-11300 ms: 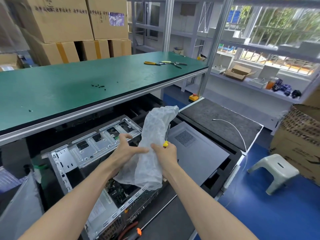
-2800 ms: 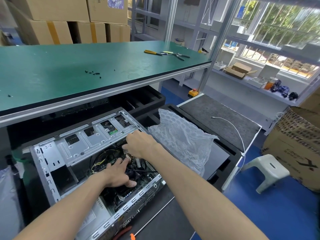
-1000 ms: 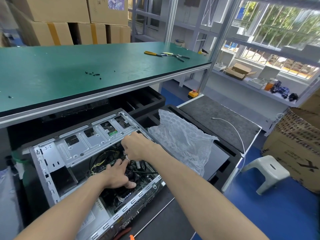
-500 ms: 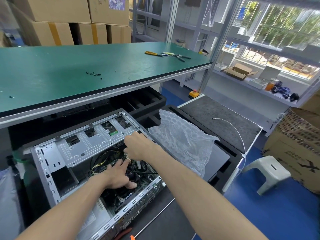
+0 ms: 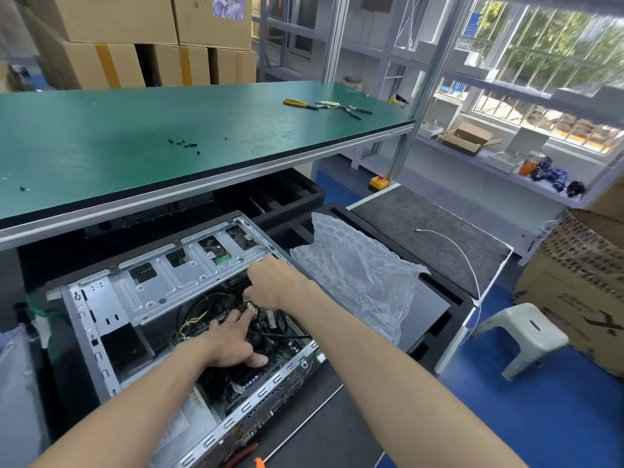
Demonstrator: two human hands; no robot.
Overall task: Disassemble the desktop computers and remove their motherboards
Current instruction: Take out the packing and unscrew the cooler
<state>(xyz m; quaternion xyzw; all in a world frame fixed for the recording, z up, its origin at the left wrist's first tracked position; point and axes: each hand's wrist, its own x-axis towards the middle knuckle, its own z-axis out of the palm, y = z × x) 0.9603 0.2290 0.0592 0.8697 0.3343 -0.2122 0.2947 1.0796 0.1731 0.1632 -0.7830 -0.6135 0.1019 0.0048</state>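
— While both arms reach into the open computer case (image 5: 101, 309), where does it sit?
— On its side on a low dark surface under the green workbench (image 5: 135, 136), side panel off, motherboard (image 5: 287, 352) at the bottom among black cables.
— What are the hands doing?
— The left hand (image 5: 233, 342) lies flat inside, fingers spread and pressing on parts near the board, gripping nothing. The right hand (image 5: 270, 285) is curled, pinching something small, possibly a connector; its fingers hide it.
— Anything nearby?
— A crumpled plastic bag (image 5: 358, 282) just right of the case, black screws (image 5: 184, 143) and pliers (image 5: 300, 103) on the bench, a stool (image 5: 526, 336) on the blue floor.
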